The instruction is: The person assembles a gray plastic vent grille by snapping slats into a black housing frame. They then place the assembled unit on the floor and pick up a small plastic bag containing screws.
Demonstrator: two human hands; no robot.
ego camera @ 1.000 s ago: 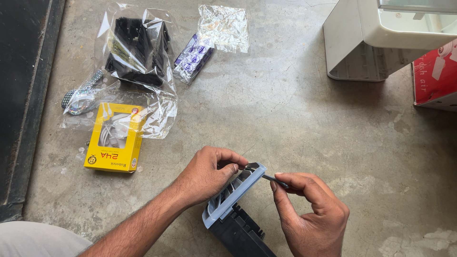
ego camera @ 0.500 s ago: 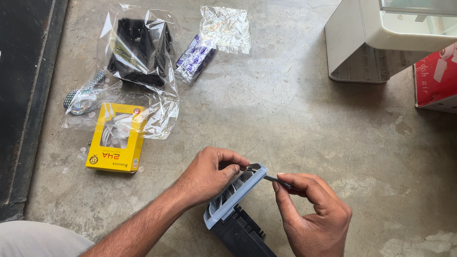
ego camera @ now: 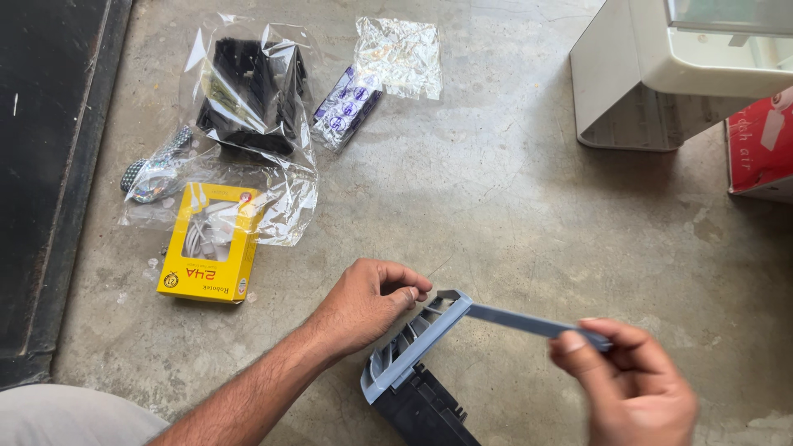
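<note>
While the left hand (ego camera: 368, 306) pinches the grey-blue plastic housing (ego camera: 413, 367) at its top edge, low on the concrete floor (ego camera: 512, 206), the right hand (ego camera: 636, 388) is closed on a thin grey-blue strip (ego camera: 516, 320) at its corner. Looks light, stiff, maybe brittle; best gripped by the dark base. Beyond: yellow windowed carton (ego camera: 208, 244), clear bags (ego camera: 248, 91), purple packet (ego camera: 347, 107), red box (ego camera: 764, 153).

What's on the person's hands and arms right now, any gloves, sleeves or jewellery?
Both hands are bare, with no gloves. The left hand and its forearm are uncovered, with no sleeve, watch or ring showing. The right hand shows no ring; its wrist is out of frame.
</note>
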